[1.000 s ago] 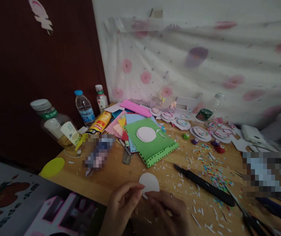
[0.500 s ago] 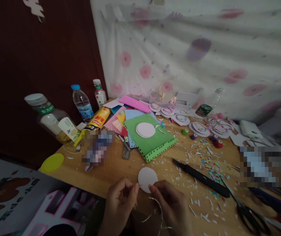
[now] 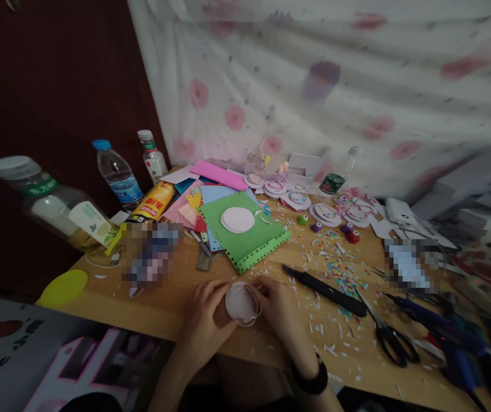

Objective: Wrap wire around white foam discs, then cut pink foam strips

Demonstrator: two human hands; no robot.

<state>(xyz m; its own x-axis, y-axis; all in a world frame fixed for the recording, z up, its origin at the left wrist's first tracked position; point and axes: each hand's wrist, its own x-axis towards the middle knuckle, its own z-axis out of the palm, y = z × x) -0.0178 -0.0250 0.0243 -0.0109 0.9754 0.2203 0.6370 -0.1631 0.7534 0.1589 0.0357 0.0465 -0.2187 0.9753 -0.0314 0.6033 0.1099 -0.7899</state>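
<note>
A white paper disc (image 3: 237, 302) lies near the table's front edge, between my two hands. My left hand (image 3: 205, 315) curves around its left side, thumb and fingers apart, touching its rim. A thin wire loop (image 3: 254, 321) rests over the disc's right part, and my right hand (image 3: 273, 303) pinches it at the upper right. Beyond them, more white discs (image 3: 237, 220) are stacked on a green sheet (image 3: 252, 247) with a rolled edge.
On the right lie a black pen-like tool (image 3: 327, 290), black scissors (image 3: 394, 342) and a blue glue gun (image 3: 438, 326). Bottles (image 3: 119, 177) stand at the left. Beads (image 3: 340, 277) and paper scraps are scattered. Bracelets on discs (image 3: 325, 213) sit behind.
Both hands have moved forward to the disc. The wire, which hung below my right hand, now lies looped over the disc. The camera view has shifted to the right.
</note>
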